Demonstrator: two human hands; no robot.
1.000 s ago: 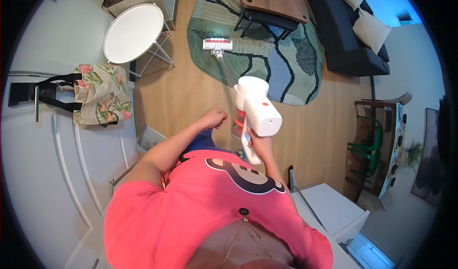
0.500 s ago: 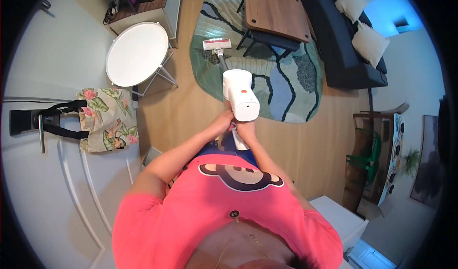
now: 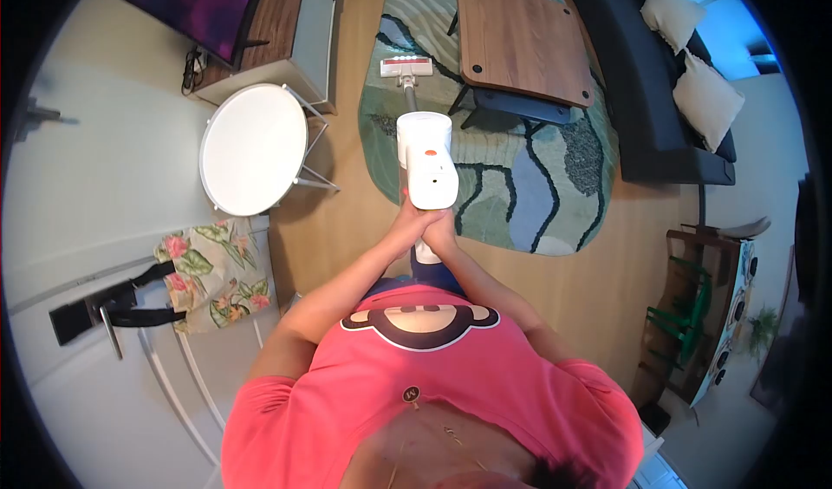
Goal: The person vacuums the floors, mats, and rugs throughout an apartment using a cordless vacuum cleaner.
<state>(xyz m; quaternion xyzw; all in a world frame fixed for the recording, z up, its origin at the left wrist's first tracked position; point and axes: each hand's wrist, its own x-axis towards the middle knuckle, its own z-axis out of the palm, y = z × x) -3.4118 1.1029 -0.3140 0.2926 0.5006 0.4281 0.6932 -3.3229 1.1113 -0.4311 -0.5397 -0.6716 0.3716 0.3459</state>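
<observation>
A white cordless stick vacuum cleaner with an orange-red button stretches out in front of me. Its floor head, white with a red strip, lies flat on the green patterned rug beside the wooden table. Just behind the motor body, my left hand and my right hand are closed together on the handle. The vacuum's body hides most of the fingers. White plastic at the handle's lower end shows below my hands.
A low wooden table stands on the rug, with a dark sofa to its right. At left are a round white side table, a TV cabinet and a door with a floral bag on its handle. Green chairs stand at right.
The vacuum's floor head has slid forward over the rug, away from me. My hands have drawn closer together on the handle. The whole view has turned slightly.
</observation>
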